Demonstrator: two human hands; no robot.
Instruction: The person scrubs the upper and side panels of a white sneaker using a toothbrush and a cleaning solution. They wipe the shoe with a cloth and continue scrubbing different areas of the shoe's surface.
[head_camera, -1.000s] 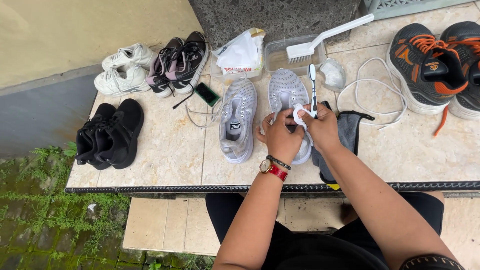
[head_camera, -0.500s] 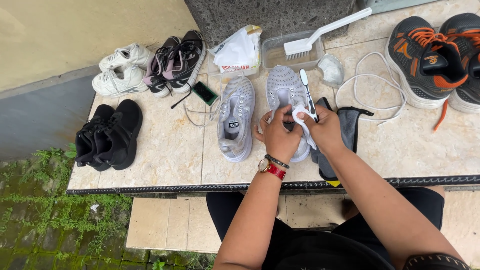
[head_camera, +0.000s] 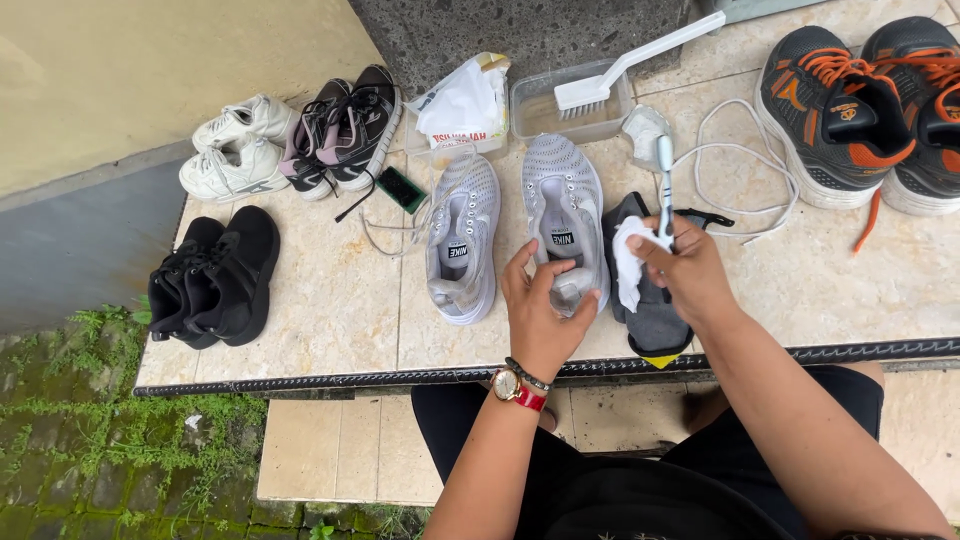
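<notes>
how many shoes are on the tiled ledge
10, in five pairs: white pair far left, black-and-pink pair beside it, black pair front left, grey mesh pair centre, its right shoe under the left hand, black-and-orange pair far right, partly cropped.

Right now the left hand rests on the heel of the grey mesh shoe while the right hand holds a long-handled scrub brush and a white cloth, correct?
Not quite. In the head view the right hand holds a toothbrush with the white cloth; the long-handled scrub brush lies on the clear tub. The left hand does rest on the grey mesh shoe.
</notes>
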